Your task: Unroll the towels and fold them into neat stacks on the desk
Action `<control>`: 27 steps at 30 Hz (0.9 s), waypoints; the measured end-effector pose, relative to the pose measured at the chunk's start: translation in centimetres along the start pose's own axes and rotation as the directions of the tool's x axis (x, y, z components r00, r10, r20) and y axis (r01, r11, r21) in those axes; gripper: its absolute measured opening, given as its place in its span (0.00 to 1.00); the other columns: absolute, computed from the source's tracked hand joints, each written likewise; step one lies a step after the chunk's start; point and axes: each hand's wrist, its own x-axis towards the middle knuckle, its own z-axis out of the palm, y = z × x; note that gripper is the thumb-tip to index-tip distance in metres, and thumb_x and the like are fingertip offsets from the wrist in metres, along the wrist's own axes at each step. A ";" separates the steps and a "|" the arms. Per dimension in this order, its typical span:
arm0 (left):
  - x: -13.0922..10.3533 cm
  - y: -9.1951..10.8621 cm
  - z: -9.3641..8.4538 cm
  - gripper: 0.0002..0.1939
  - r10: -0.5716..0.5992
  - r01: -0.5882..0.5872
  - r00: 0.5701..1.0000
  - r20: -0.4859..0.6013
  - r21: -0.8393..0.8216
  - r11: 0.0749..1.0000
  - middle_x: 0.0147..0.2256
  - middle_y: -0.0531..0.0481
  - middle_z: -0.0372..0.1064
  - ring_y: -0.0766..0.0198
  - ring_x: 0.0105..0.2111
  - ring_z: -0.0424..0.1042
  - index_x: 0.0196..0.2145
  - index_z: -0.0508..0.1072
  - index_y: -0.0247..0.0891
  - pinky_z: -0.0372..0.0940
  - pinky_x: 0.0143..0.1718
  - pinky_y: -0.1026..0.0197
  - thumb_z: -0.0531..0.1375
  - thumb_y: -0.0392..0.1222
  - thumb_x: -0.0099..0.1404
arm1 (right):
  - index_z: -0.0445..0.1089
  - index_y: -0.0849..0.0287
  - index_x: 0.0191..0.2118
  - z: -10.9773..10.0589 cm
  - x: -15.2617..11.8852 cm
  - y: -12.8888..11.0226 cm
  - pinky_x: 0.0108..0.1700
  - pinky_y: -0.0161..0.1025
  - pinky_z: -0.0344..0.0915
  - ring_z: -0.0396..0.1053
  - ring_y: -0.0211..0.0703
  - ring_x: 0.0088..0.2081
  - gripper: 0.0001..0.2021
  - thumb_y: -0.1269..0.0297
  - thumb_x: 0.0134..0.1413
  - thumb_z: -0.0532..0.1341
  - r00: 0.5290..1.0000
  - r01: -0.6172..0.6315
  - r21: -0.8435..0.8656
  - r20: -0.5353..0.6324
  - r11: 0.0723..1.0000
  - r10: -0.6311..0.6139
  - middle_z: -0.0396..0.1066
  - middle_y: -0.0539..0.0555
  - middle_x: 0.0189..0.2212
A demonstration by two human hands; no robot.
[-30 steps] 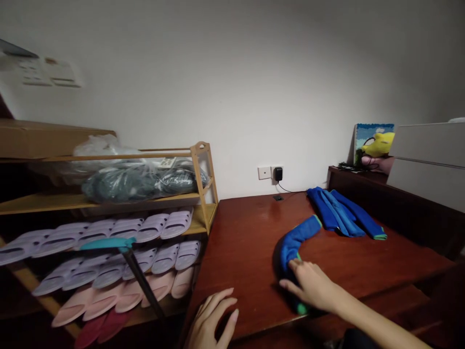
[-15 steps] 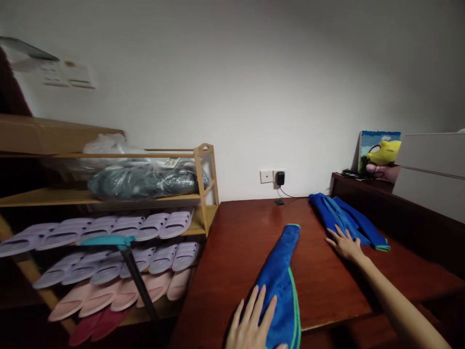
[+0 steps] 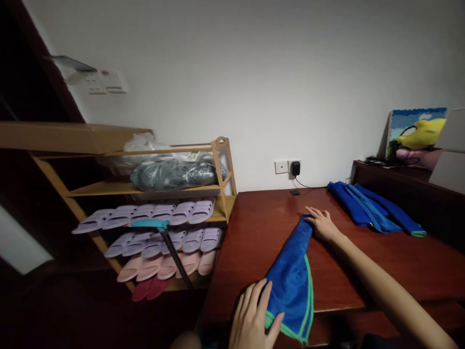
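A blue cloth with green edging [image 3: 290, 276] lies folded lengthwise on the reddish-brown table [image 3: 254, 223], narrow at the far end and wide at the front edge, where its corner hangs over. My left hand [image 3: 254, 310] rests on the cloth's near left side, its fingers apart. At the cloth's narrow far tip, my right hand [image 3: 321, 224] touches it with fingers extended. Farther right on the table lie more blue cloths [image 3: 374, 208], bunched in long folds, one with a green-edged end.
On the left stands a wooden rack [image 3: 222, 184] with slippers [image 3: 201, 211] and a plastic-wrapped bundle [image 3: 174, 173]. A turquoise-topped black handle [image 3: 148, 223] rises before it. A black plug [image 3: 295, 168] sits in the wall. A yellow plush toy [image 3: 421, 134] is at right.
My right hand has moved left from the bunched cloths to the far tip of the near cloth. The view has turned left, and the near cloth's front corner now shows.
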 end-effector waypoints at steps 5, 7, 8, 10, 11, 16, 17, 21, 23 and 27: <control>-0.9 -2.9 -1.3 0.17 -0.097 0.101 0.994 0.056 -0.091 0.991 0.47 0.44 0.71 0.56 0.43 0.72 0.50 0.69 0.40 0.68 0.42 0.56 0.55 0.36 0.62 | 0.72 0.60 0.39 -2.6 0.3 0.7 0.52 0.49 0.50 0.66 0.48 0.45 0.15 0.67 0.52 0.49 0.997 -0.012 0.137 0.074 0.991 0.002 0.73 0.60 0.41; -0.6 -4.2 -2.0 0.19 -0.101 0.113 0.989 0.105 -0.114 0.987 0.47 0.45 0.71 0.57 0.44 0.72 0.50 0.70 0.40 0.68 0.43 0.56 0.55 0.34 0.61 | 0.71 0.60 0.35 -3.8 0.0 1.5 0.46 0.42 0.55 0.68 0.45 0.37 0.13 0.67 0.51 0.50 0.994 -0.040 0.145 0.110 0.989 0.023 0.74 0.57 0.32; -0.3 -4.8 -2.2 0.19 -0.099 0.115 0.986 0.133 -0.115 0.987 0.48 0.46 0.71 0.57 0.45 0.71 0.50 0.70 0.41 0.68 0.44 0.55 0.54 0.33 0.61 | 0.71 0.60 0.34 -4.3 -0.1 1.9 0.42 0.39 0.56 0.68 0.44 0.34 0.12 0.67 0.50 0.51 0.991 -0.055 0.150 0.131 0.987 0.035 0.73 0.56 0.30; 0.1 -5.9 -2.5 0.20 -0.079 0.096 0.980 0.182 -0.092 0.991 0.51 0.47 0.70 0.57 0.49 0.70 0.51 0.69 0.42 0.66 0.47 0.52 0.53 0.32 0.62 | 0.71 0.59 0.34 -5.0 -0.2 2.5 0.36 0.36 0.57 0.69 0.42 0.32 0.11 0.66 0.49 0.52 0.984 -0.085 0.155 0.168 0.984 0.059 0.73 0.55 0.30; 0.1 -6.3 -2.5 0.21 -0.063 0.077 0.979 0.193 -0.067 0.995 0.52 0.48 0.69 0.56 0.51 0.68 0.52 0.68 0.43 0.65 0.48 0.50 0.52 0.32 0.63 | 0.71 0.58 0.34 -5.1 -0.3 2.6 0.36 0.35 0.56 0.69 0.42 0.32 0.11 0.66 0.49 0.52 0.981 -0.096 0.151 0.180 0.984 0.068 0.74 0.54 0.31; -0.6 -5.3 -2.6 0.26 0.074 -0.080 0.993 0.087 0.060 0.995 0.59 0.45 0.59 0.57 0.59 0.58 0.60 0.59 0.39 0.59 0.54 0.51 0.49 0.29 0.65 | 0.71 0.59 0.43 -5.3 -0.9 1.4 0.48 0.44 0.55 0.67 0.50 0.45 0.17 0.69 0.45 0.54 0.983 -0.102 0.071 0.160 0.992 0.090 0.73 0.60 0.43; -0.9 -4.6 -2.7 0.27 0.128 -0.133 0.989 0.079 0.058 0.989 0.60 0.45 0.58 0.58 0.60 0.57 0.61 0.58 0.38 0.58 0.55 0.53 0.50 0.30 0.65 | 0.70 0.59 0.46 -5.3 -1.3 0.9 0.51 0.47 0.53 0.65 0.52 0.50 0.21 0.71 0.43 0.55 0.987 -0.089 0.053 0.142 0.995 0.081 0.70 0.61 0.48; -1.9 -2.5 -2.8 0.33 0.261 -0.267 0.958 0.122 0.031 0.963 0.61 0.44 0.56 0.54 0.60 0.57 0.62 0.56 0.35 0.60 0.55 0.54 0.58 0.45 0.62 | 0.63 0.56 0.57 -5.1 -4.5 -0.9 0.57 0.52 0.47 0.55 0.52 0.60 0.29 0.71 0.44 0.53 0.990 0.072 0.076 0.114 0.994 -0.081 0.57 0.60 0.60; -2.1 -2.4 -2.6 0.32 0.265 -0.276 0.954 0.137 0.067 0.959 0.61 0.44 0.56 0.54 0.59 0.58 0.62 0.56 0.34 0.61 0.55 0.54 0.58 0.42 0.62 | 0.56 0.51 0.62 -4.5 -6.5 -1.2 0.59 0.55 0.45 0.50 0.51 0.63 0.30 0.66 0.51 0.53 0.972 0.115 0.159 0.186 0.981 -0.144 0.50 0.57 0.64; -2.5 -3.3 -2.1 0.33 0.350 -0.362 0.929 0.121 0.094 0.928 0.59 0.49 0.60 0.58 0.59 0.59 0.60 0.60 0.37 0.61 0.56 0.54 0.49 0.23 0.57 | 0.41 0.42 0.67 -3.3 -9.7 -0.7 0.60 0.61 0.41 0.40 0.51 0.66 0.30 0.47 0.60 0.45 0.945 -0.034 0.263 0.323 0.964 -0.054 0.39 0.53 0.67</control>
